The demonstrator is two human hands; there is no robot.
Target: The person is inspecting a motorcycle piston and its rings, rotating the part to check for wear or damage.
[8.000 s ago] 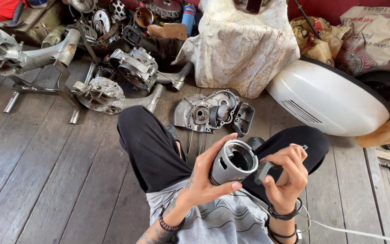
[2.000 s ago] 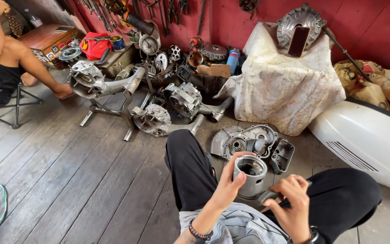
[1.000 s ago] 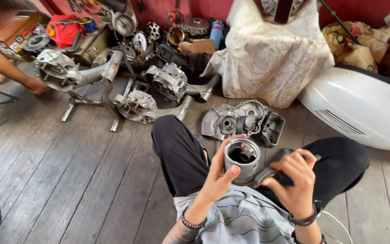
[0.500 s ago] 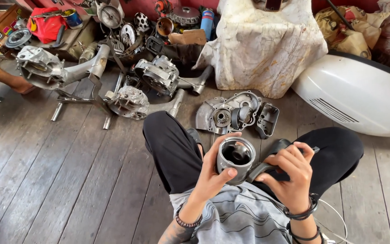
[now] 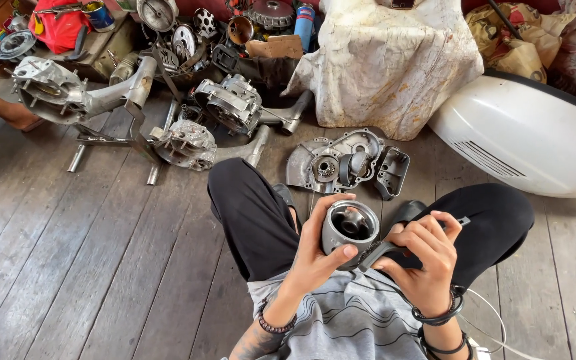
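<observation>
The person sits on the wooden plank floor (image 5: 88,267) with knees spread. Between the knees, the left hand (image 5: 318,257) holds a round grey metal piston (image 5: 349,227), open end up; the right hand (image 5: 421,257), just right of it, holds a dark handled tool (image 5: 395,243). Ahead of the piston, a flat grey metal engine case half (image 5: 341,160) lies on the floor. Farther left lie three long-armed grey engine casings (image 5: 188,143). Behind the case half stands a cloth-draped bulky object (image 5: 388,60); to its right rests a white rounded scooter body panel (image 5: 521,137).
</observation>
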